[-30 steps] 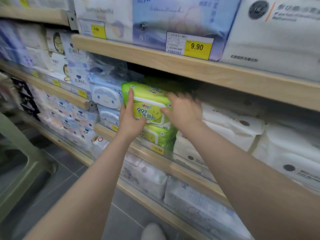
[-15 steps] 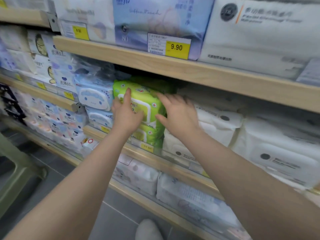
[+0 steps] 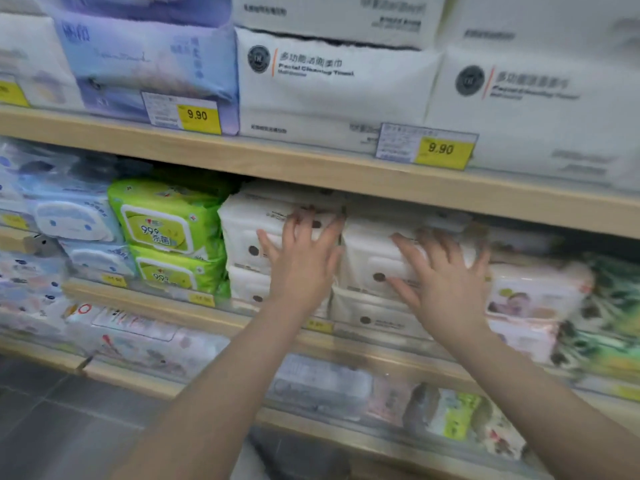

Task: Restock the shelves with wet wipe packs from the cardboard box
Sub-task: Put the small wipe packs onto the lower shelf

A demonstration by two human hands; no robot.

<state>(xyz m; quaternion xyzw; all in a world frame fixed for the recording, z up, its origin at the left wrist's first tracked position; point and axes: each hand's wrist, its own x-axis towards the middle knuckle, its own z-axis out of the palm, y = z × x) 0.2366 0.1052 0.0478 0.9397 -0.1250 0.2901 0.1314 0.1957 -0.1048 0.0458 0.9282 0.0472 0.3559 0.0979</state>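
My left hand lies flat with fingers spread on the left stack of white soft-plastic wet wipe packs on the pale wooden middle shelf. My right hand, fingers splayed wide, presses the neighbouring white stack, holding nothing. Two lime-green wipe packs sit stacked just left of these.

Your left hand covers the front of one white pack, so you cannot read its label. The packs on the bottom shelf are blurred, and the pink packs at right smear past recognition.
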